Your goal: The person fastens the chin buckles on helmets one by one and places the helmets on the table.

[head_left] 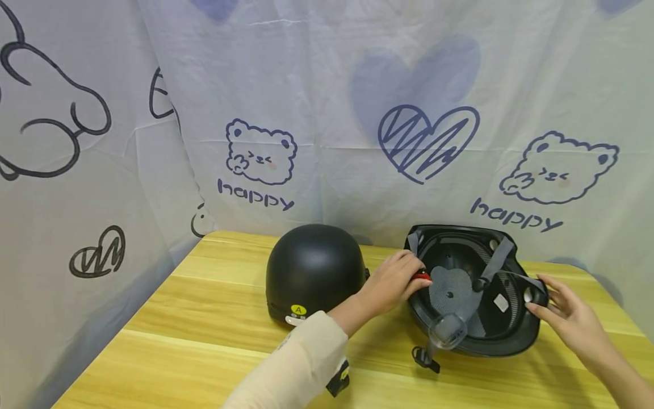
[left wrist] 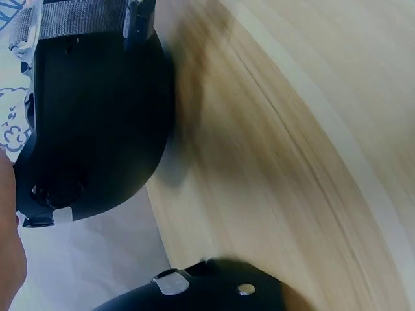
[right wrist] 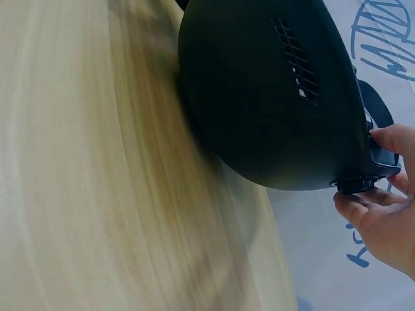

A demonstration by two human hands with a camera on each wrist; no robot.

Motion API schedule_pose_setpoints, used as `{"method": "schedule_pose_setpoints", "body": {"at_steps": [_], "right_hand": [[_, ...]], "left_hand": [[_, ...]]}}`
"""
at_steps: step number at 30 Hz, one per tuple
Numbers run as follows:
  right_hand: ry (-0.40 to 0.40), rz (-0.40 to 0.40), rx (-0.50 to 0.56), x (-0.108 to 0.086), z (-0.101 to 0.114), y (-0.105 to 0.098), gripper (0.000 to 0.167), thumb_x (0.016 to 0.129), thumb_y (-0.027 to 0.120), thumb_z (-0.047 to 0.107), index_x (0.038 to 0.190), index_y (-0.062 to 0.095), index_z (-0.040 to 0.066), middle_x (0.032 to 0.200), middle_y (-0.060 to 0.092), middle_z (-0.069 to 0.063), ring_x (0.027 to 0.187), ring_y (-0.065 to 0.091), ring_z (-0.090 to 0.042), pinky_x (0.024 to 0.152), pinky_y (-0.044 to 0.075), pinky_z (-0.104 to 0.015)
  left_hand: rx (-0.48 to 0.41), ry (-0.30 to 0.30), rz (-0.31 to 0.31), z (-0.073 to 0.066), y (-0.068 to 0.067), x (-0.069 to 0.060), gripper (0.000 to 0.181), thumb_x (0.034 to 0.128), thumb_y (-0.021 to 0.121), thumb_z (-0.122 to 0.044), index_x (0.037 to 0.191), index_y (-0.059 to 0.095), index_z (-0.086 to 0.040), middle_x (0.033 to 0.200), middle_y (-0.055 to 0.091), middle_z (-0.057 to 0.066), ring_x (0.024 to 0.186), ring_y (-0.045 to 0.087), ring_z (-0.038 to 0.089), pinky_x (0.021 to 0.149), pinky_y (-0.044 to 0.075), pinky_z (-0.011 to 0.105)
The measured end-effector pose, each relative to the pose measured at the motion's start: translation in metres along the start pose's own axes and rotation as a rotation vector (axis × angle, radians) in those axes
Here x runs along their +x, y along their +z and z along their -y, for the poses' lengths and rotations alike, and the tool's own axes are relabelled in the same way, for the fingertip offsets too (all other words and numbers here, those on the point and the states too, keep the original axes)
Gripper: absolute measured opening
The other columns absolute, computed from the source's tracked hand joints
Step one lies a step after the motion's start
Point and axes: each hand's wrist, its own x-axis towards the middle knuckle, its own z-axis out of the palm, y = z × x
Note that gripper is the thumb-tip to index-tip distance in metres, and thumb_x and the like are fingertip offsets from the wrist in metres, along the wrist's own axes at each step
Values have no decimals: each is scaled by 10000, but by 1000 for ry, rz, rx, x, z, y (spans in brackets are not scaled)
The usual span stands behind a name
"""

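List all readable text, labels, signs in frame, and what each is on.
"happy": back cloth, under the left bear drawing.
"happy": same cloth, under the right bear drawing.
"A": yellow sticker on the dome-up helmet.
Too small or blurred to read: marks just below the "A"; print on the cream sleeve; mark on the yellow label of the black piece beside it.
No brand or number legible.

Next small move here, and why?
I'd probably have the left hand bring the red piece toward the black clip to see whether they mate: it's pinched there, the clip hangs past the near rim, and the right hand grips the upturned helmet.
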Motion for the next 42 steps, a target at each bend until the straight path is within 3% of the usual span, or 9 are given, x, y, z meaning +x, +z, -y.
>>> {"method": "schedule_pose_setpoints", "body": {"at_steps": [4,8,10,12,16,21,25,33,42], "right_hand": [[36,-6,-110,-2,5,1,638,909,589,138,1461,274,187,1243,561,117,865,497,179,650,419,-27],[34,-47,-261,-4,21,5,694,928,556,170,1463,161,-28,1366,294,-419,1093,557,-352,865,495,-251],[2,-91,-308,-6,30,7,684,931,543,170,1449,159,-59,1370,277,-418,1133,353,-602,953,424,-486],[-58,-148,-344,-9,39,10,658,921,547,157,1442,203,-48,1370,292,-404,1154,324,-611,899,285,-691],[-221,-242,-385,-12,54,18,579,879,585,104,1394,354,-24,1338,375,-372,1183,334,-583,953,233,-702],[-436,-296,-377,-18,72,32,454,830,634,32,1268,526,-18,1277,487,-300,1238,395,-401,1139,218,-421],[-555,-278,-398,-23,87,42,422,798,677,28,1210,589,8,1281,533,-188,1279,368,-102,1071,160,-96],[-835,-170,-478,-27,110,62,470,952,448,451,1109,659,61,1150,614,-123,1262,403,-63,1107,177,-129],[-1144,-23,-501,-21,118,100,458,976,405,404,1012,691,48,1045,663,-92,1001,565,-238,1089,242,-142]], "left_hand": [[6,-70,84,-2,-1,6,280,938,487,-381,1032,577,-133,1036,626,-15,1143,511,164,982,416,264],[44,-104,147,-3,0,10,305,945,453,-406,995,540,-119,1042,598,-2,1139,498,158,945,416,248],[65,-106,165,-3,0,11,328,929,468,-438,977,525,-119,1036,584,0,1105,498,153,902,418,239],[80,-93,166,-1,1,12,339,912,498,-452,968,513,-119,1027,576,2,1080,501,152,867,421,239],[124,-50,148,0,1,13,316,910,539,-418,1000,517,-116,1029,580,5,1052,509,154,866,430,241],[167,22,129,2,0,14,267,914,569,-352,1052,576,-123,1051,594,5,1043,523,159,909,438,252],[131,48,139,4,-4,15,288,892,601,-347,1093,625,-141,1068,626,-11,1076,538,166,931,447,268],[76,8,175,7,-10,15,375,854,635,-359,1183,630,-180,1151,656,-53,1154,529,151,972,430,283],[9,-13,155,10,-15,14,324,825,669,-349,1042,591,-121,1053,647,-1,1043,589,147,945,449,293]]}}
